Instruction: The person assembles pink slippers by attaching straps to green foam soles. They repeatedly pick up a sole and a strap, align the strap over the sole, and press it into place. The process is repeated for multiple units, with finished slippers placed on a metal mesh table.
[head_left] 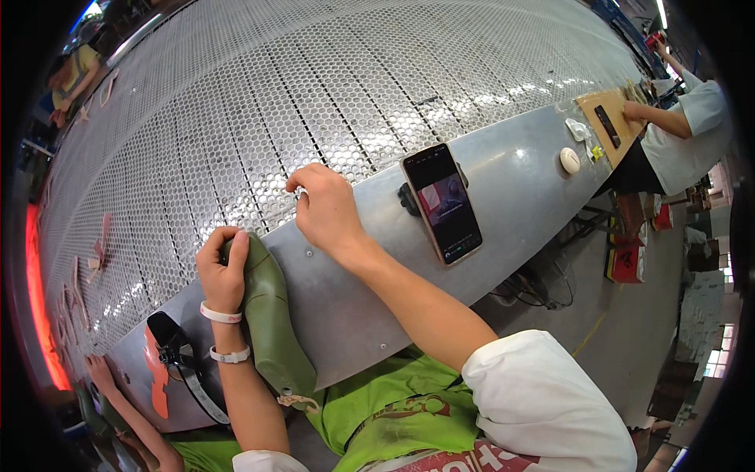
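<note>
Head view, and here's the left hand (220, 271), just left of centre, its grip closed around the upper end of a green shoe last (271, 315)! The last lies tilted, running from that hand down toward the lower middle of the frame, a pale cord (299, 403) at its lower end. On the wrist, 2 white bands (221, 313). Over to the right hand (326, 208), near the centre, poised by the border between the metal table (503, 165) and the honeycomb-patterned mesh (259, 102): fingers curled, a narrow grip, and I can't tell whether anything sits inside it. It's apart from the last.

Right of centre, a phone (442, 203) leans with its screen lit, a dark holder (408, 200) behind it. Farther along the table, upper right, a round white object (569, 161) near a brown board (594, 106). At lower left, a black strapped device (169, 334) beside an orange shape (157, 385). And company all round: 1 co-worker (684, 118) at upper right, another person (75, 79) at upper left, and another person's hand (101, 374) at lower left.
</note>
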Demonstrator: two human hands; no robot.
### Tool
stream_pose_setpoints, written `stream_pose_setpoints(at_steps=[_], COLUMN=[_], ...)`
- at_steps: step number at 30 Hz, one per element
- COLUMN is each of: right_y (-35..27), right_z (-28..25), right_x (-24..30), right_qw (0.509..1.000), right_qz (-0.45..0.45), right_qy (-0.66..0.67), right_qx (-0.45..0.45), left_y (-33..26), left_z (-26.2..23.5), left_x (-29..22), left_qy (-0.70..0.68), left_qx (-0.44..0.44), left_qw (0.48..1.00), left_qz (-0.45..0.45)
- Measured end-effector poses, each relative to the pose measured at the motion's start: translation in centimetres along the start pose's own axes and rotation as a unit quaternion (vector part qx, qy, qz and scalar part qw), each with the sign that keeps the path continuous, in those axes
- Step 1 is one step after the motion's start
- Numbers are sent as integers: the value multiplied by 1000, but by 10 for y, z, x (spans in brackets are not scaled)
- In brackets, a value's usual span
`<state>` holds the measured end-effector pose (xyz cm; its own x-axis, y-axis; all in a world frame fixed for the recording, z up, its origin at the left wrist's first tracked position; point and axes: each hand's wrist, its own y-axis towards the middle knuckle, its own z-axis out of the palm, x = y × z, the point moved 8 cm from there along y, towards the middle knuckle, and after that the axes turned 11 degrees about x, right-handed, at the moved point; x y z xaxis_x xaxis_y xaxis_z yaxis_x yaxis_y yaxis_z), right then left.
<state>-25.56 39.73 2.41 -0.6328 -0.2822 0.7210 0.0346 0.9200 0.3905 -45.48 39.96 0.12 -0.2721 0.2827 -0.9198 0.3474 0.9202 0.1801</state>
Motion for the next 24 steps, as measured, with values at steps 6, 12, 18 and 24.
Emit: stream_pose_setpoints(at_steps=[6,12,18,24], right_y=[0,-7,-4,1], right_z=[6,16,24,36], right_x=[8,7,8,-4], right_qw=[999,999,998,996], right_qz=[1,29,35,50], right_qy=[-18,3,-26,10], right_qx=[29,41,53,71], left_y=[-4,-10,-6,-1], left_z=[-5,-9,-12,-14], left_x=[1,3,9,18], left_qy=[-9,0,5,4], left_qx=[-11,-2,-2,0], left_qw=[1000,1000,1000,1000], left_qz=[14,3,1,-13])
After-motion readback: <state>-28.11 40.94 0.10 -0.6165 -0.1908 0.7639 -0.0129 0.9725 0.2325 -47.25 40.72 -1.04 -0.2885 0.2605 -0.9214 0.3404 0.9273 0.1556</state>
